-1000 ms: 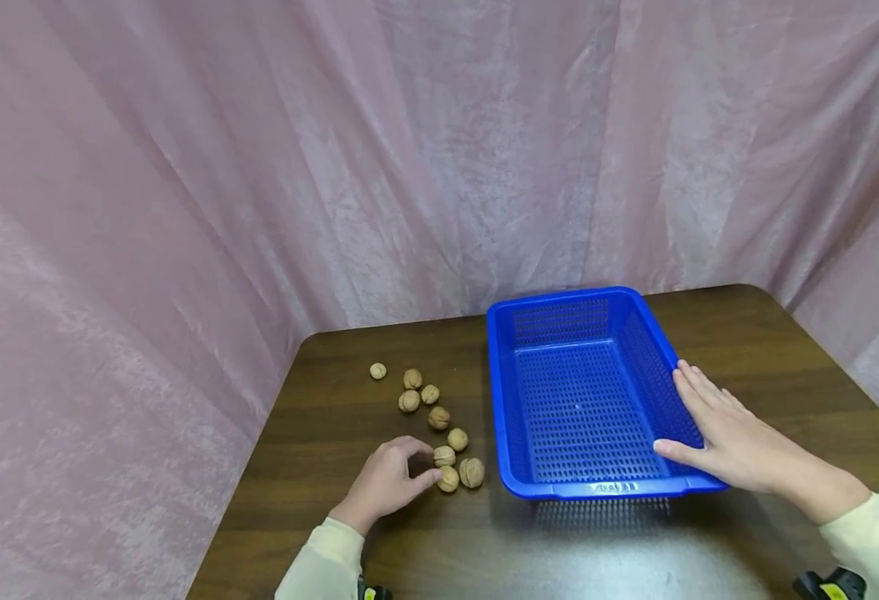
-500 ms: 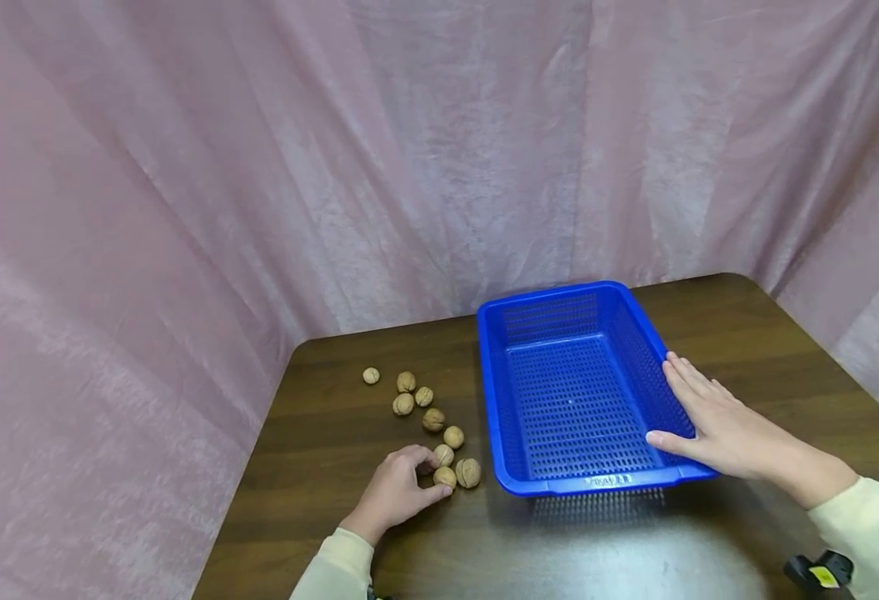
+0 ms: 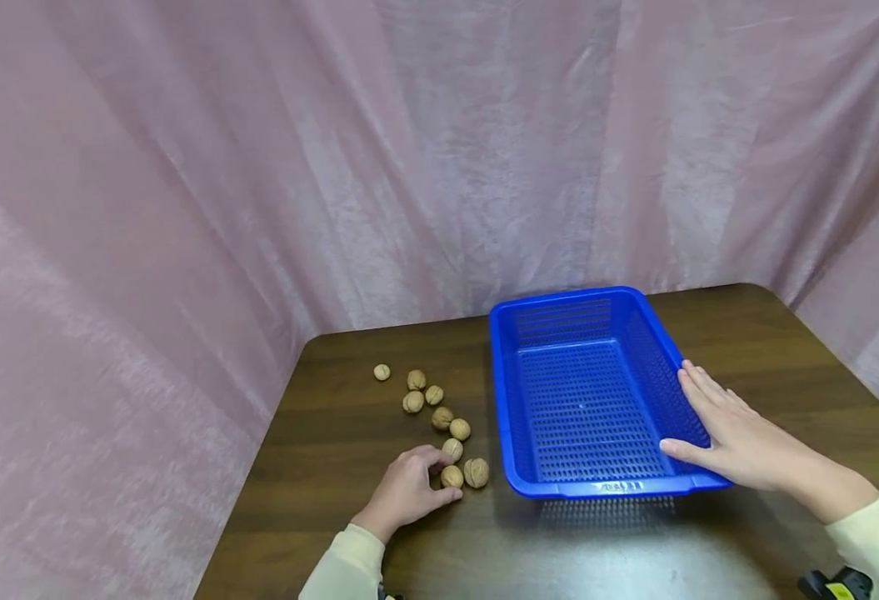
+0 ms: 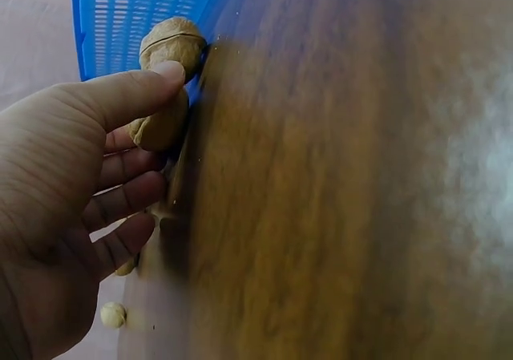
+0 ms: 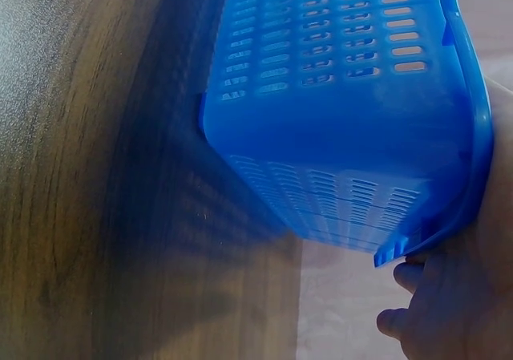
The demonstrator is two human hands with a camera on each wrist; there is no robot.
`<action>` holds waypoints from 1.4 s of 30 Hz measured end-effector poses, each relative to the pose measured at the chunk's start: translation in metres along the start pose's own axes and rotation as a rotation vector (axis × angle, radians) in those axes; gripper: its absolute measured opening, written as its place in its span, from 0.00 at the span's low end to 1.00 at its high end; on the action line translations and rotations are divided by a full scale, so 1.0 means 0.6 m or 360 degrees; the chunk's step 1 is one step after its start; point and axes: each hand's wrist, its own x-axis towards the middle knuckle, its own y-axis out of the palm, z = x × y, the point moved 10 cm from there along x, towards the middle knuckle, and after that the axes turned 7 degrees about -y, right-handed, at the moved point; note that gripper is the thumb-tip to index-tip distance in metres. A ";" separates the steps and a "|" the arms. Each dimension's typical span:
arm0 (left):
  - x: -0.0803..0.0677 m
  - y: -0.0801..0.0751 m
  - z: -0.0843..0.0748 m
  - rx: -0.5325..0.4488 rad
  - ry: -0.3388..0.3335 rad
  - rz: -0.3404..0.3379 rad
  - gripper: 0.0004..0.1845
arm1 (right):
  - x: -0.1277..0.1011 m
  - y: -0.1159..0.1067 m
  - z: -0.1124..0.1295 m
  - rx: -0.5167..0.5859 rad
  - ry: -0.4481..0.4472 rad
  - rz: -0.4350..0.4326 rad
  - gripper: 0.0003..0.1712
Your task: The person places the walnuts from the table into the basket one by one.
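My left hand (image 3: 407,490) is at the near end of a loose line of walnuts on the wooden table. Its thumb and forefinger close around a walnut (image 3: 451,477). A larger walnut (image 3: 476,472) sits just right of it, and another walnut (image 3: 451,451) lies right by the fingertips. In the left wrist view, the thumb crosses in front of the walnut (image 4: 160,129), partly hiding it. My right hand (image 3: 739,437) grips the right rim of a blue plastic basket (image 3: 611,487), thumb over the inside and fingers along the outside. No walnuts show inside the basket.
Farther back on the table (image 3: 349,450) lie several more walnuts, with one pale walnut (image 3: 382,372) apart at the far left. Behind the table's back edge hangs a pink curtain (image 3: 439,167).
My left hand has shifted right and its fingers have come around the near walnut. Two walnuts beyond the fingertips have been nudged away. The right hand stays on the basket rim.
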 end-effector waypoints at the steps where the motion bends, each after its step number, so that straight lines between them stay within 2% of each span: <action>1: 0.000 0.000 0.000 0.0006 -0.0002 0.0000 0.21 | -0.001 0.000 0.000 -0.0002 -0.0001 -0.0003 0.57; 6: -0.003 -0.004 0.002 -0.0003 -0.0017 -0.0030 0.20 | -0.005 -0.003 -0.001 -0.0018 -0.0014 -0.0029 0.58; 12: -0.005 -0.029 -0.004 -0.0058 -0.0059 -0.0078 0.20 | -0.005 -0.010 -0.001 -0.0034 -0.0042 -0.0023 0.60; 15: -0.001 -0.051 -0.018 -0.0086 -0.0043 -0.0116 0.20 | -0.004 -0.012 -0.001 -0.0033 -0.0063 -0.0023 0.61; 22: 0.019 -0.099 -0.070 -0.0195 0.0106 -0.0222 0.21 | -0.001 -0.012 0.002 -0.0048 -0.0097 -0.0038 0.61; 30: 0.065 -0.136 -0.148 -0.0312 0.0249 -0.0199 0.19 | -0.003 -0.011 0.003 -0.0029 -0.0089 -0.0009 0.62; 37: 0.125 -0.145 -0.205 -0.0362 0.0332 -0.0102 0.21 | 0.000 -0.005 0.000 0.0018 -0.0060 0.0033 0.64; 42: 0.177 -0.141 -0.242 -0.0346 0.0320 -0.0022 0.23 | -0.001 -0.005 -0.004 0.0039 -0.0036 0.0035 0.65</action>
